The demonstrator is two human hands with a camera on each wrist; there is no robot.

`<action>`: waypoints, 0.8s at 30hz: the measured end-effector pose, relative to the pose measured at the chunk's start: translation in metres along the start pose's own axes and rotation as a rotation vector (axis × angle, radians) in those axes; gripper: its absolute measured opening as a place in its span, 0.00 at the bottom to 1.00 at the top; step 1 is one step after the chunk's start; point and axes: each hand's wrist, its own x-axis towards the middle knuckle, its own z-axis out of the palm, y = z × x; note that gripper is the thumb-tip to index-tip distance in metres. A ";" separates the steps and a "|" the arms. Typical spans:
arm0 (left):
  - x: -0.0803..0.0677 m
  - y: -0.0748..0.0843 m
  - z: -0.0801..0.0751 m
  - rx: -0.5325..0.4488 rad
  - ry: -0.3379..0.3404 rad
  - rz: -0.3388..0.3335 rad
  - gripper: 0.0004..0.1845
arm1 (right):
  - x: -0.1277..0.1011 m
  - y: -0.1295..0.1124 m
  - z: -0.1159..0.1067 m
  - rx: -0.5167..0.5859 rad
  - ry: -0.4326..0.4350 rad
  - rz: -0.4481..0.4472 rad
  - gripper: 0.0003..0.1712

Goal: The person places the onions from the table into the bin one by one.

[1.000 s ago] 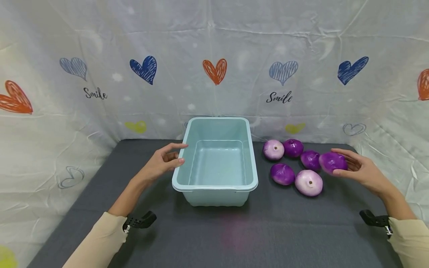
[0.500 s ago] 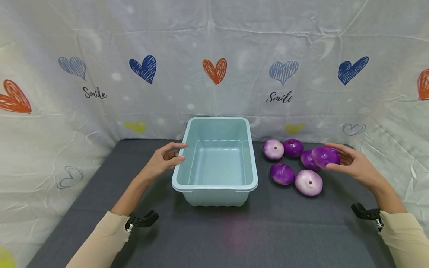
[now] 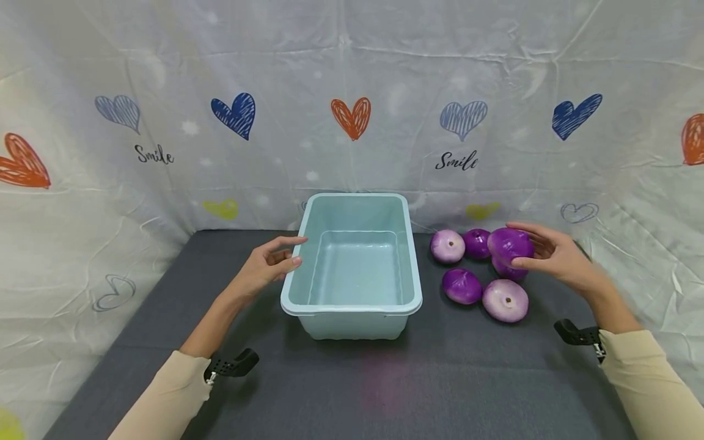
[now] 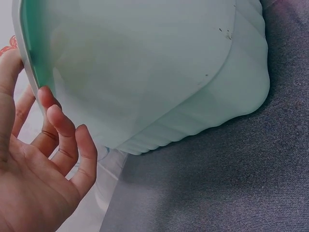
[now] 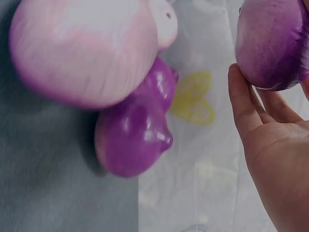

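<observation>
My right hand (image 3: pixel 555 253) grips a purple onion (image 3: pixel 509 244) between thumb and fingers, above the other onions. In the right wrist view this held onion (image 5: pixel 273 43) stands apart from the dark cloth. The held onion overlaps another purple onion (image 3: pixel 508 269) in the head view. Several more lie around it: a pale onion (image 3: pixel 506 300) in front, a purple one (image 3: pixel 462 286) to its left, a pale one (image 3: pixel 447 247) and a purple one (image 3: pixel 476 243) behind. My left hand (image 3: pixel 266 263) holds the left rim of a light blue plastic basin (image 4: pixel 145 72), its other fingers curled at the outer wall.
The basin's inside (image 3: pixel 357 269) shows no onions. A dark grey cloth (image 3: pixel 440 379) covers the table. A white curtain (image 3: pixel 286 55) printed with hearts hangs behind and at both sides, close to the basin's far end.
My right hand has moved left and slightly up with the held onion, from the right of the group to over it. My left hand and the basin stay in place.
</observation>
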 end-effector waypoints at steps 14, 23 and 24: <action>-0.002 0.001 0.000 0.017 0.015 -0.011 0.26 | 0.034 -0.020 0.027 -0.014 -0.028 -0.031 0.37; -0.002 0.000 0.000 0.008 0.005 0.009 0.26 | 0.057 -0.031 0.043 -0.007 -0.031 -0.038 0.38; -0.002 0.000 0.000 0.007 0.005 0.011 0.26 | 0.060 -0.033 0.045 -0.007 -0.034 -0.044 0.38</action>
